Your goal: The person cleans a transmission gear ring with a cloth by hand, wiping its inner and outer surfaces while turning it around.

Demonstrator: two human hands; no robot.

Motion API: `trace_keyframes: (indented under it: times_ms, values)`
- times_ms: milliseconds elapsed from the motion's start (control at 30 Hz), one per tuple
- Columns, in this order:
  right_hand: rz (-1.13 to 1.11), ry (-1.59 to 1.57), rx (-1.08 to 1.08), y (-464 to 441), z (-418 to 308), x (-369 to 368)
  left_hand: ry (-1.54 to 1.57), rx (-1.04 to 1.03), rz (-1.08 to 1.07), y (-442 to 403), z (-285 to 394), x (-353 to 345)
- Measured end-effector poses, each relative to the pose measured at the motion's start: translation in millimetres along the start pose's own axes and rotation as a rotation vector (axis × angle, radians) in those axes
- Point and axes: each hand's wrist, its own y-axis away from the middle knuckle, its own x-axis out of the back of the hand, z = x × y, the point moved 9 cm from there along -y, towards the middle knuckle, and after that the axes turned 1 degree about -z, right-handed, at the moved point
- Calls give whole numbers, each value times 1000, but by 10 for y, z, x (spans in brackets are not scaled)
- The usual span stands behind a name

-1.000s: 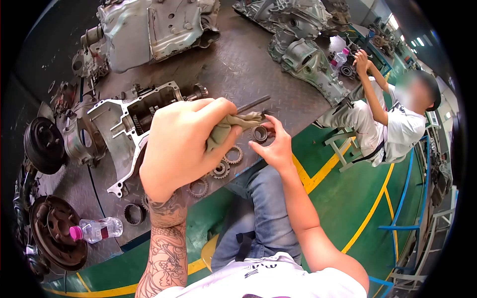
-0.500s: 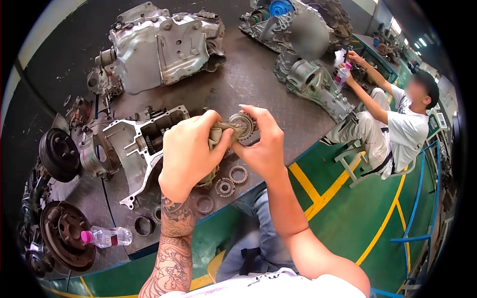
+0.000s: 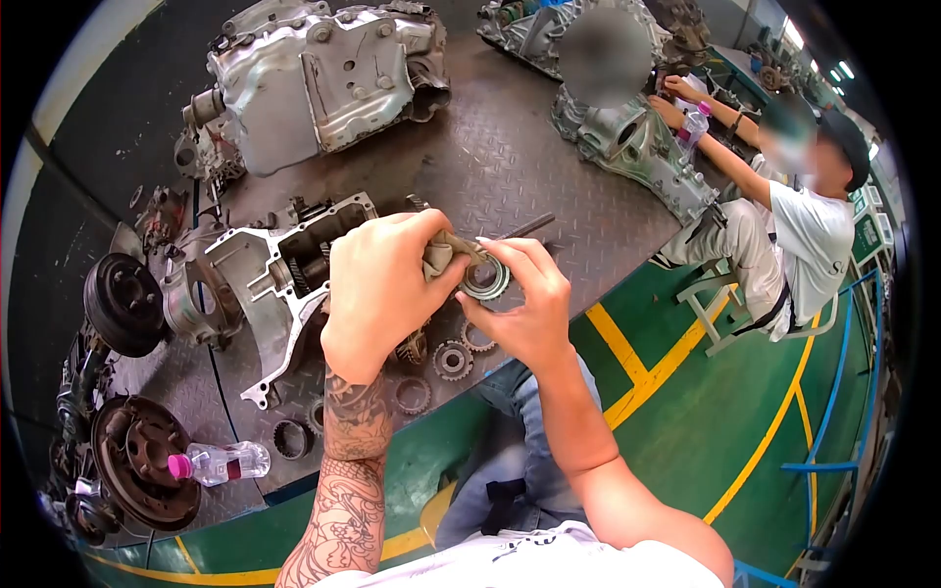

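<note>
Gripping a metal ring by its outer edge, our right hand curves thumb and fingers around it, while our left hand pinches a crumpled cloth that seems to touch the ring. We hold the ring above the counter, near its edge. We judge it stiff, solid and maybe slippery from oil, so its rim offers the surest hold. We see it grey and round, with a shiny rim and darker middle.

The left hand hides part of a cloth; the right hand partly covers a metal ring; a round blur masks machinery.
</note>
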Motion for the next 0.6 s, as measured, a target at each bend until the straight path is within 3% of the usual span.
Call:
trace_keyframes:
  times_ms: [600]
  values:
    - [54, -28, -42, 32, 139, 30, 115, -178, -113, 16, 269, -285]
